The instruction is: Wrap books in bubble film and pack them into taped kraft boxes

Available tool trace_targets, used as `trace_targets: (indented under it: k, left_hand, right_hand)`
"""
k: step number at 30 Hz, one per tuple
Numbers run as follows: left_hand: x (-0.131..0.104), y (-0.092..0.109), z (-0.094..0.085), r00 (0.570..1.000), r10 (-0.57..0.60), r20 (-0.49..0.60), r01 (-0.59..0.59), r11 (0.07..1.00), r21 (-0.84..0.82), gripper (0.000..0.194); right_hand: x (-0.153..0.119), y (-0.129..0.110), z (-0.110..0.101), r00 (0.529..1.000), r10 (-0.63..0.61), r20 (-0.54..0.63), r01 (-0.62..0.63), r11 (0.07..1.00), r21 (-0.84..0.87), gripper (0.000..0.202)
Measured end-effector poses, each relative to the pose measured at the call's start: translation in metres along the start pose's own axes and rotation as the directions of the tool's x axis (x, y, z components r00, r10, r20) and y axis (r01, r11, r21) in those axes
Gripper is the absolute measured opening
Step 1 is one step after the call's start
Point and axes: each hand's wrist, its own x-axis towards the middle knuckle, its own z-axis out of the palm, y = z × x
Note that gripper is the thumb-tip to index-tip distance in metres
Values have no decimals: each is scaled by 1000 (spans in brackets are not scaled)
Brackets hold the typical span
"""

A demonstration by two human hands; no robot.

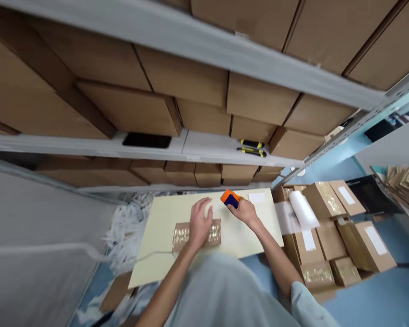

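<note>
My left grip (201, 222), loosely spread, partly hid the box (215, 232), my right grip (243, 211) clutched an orange-blue tool (230, 198) beyond it

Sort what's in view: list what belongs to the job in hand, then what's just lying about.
In use:
- taped box, under the left hand
- orange-and-blue tool, in the right hand
- pale tabletop, beneath the box

Seemingly lying about:
- flat black object and black-and-yellow tools, on the shelf
- white roll
- white strips
</note>
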Motion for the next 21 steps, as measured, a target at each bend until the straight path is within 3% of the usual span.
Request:
trace_targets:
  k: [3, 5, 8, 12, 16, 21]
  left_hand:
    - [54, 44, 7, 969, 245, -43, -247, 968, -47, 37]
    - [90, 60, 6, 943, 319, -95, -323, 946, -33, 42]
    - [140, 66, 4, 934, 318, -161, -321, 947, 10, 49]
    - [191, 60, 7, 964, 245, -104, -237, 967, 89, 57]
    - [198, 56, 17, 976, 219, -24, -212, 965, 154, 63]
    - [161, 29, 23, 980, 199, -4, -196, 969, 147, 62]
  right_hand:
    - [25, -34, -53, 982, -117, -147, 128, 989, 68, 51]
    - [44, -57, -86, 950, -229, -211, 247, 967, 60, 49]
    - [76, -90, -129, 885, -399, -241, 397, 916, -61, 49]
    - [116, -129, -166, 860, -466, -206, 415, 875, -250, 48]
    - [141, -156, -173, 863, -470, -188, 404, 863, -303, 40]
    - [158, -165, -169, 858, -464, -221, 386, 866, -319, 42]
